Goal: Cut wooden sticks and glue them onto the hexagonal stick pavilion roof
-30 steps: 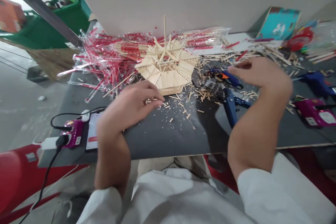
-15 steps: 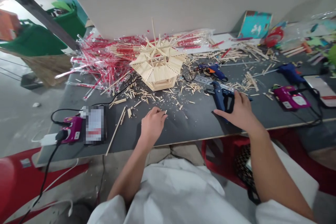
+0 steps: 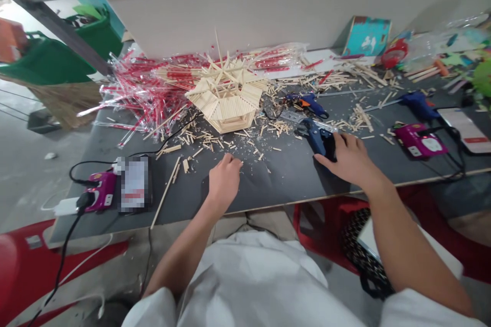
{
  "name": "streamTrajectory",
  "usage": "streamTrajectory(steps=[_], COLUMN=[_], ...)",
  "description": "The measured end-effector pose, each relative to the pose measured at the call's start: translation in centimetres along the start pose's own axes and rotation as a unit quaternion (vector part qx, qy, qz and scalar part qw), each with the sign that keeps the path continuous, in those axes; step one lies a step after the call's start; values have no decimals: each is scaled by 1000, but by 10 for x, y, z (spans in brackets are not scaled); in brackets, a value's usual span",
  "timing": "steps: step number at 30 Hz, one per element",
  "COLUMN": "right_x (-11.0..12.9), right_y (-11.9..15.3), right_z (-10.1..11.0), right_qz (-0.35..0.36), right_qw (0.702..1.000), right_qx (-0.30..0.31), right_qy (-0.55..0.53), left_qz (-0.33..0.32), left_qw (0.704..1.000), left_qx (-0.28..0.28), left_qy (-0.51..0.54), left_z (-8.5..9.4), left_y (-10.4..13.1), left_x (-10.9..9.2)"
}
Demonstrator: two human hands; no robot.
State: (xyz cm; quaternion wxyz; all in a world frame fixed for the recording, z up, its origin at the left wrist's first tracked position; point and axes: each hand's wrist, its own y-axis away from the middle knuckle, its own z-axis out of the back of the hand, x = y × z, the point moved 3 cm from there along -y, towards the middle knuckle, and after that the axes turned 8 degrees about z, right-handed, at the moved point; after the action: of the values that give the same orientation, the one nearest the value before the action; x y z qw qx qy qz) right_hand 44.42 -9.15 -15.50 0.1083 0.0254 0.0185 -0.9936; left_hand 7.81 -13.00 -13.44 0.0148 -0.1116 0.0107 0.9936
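My left hand is closed in a pinch above the front of the table. Half a second ago a short pale stick end showed at its fingertips; now the fingers mostly hide it. To the right, my right hand has its thumb and fingers spread at the handles of a blue hand cutter, which lies on the table. Behind my left hand stands a hexagonal model with a roof made of pale wooden sticks. Cut stick pieces lie scattered around its base.
Red-and-clear plastic wrappers pile up left of the model. Two blue glue guns lie on the right side. A purple power adapter and a phone sit at left; another purple adapter is at right.
My right hand has closed in slightly on the cutter, which has turned a little on the table. My left hand has rolled so the stick end is less visible. The view has shifted slightly.
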Motion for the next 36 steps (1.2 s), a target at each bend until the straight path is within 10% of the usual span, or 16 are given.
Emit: streamTrajectory(steps=[6,14,20,24,29,36], right_x=[10,10,58,129,184,196], right_y=[-5,-11,-7,-5,-10,-7], right_z=[10,30,55,60,66,54], right_qz=[13,-58,-67,-14,48,38], right_qw=[998,995,938,890,894,894], right_qx=[23,71,143,163,101,69], right_qy=[64,-29,-310,-426,-434,-441], left_qz=[-47,-80,20,51,61,58], left_qw=[997,953,763,709,687,706], left_qx=[53,75,110,93,72,53], left_qy=[-30,283,637,698,720,704], left_z=[5,11,1,1,2,7], left_y=[-15,-57,-71,-67,-66,-63], left_x=[0,19,10,9,18,22])
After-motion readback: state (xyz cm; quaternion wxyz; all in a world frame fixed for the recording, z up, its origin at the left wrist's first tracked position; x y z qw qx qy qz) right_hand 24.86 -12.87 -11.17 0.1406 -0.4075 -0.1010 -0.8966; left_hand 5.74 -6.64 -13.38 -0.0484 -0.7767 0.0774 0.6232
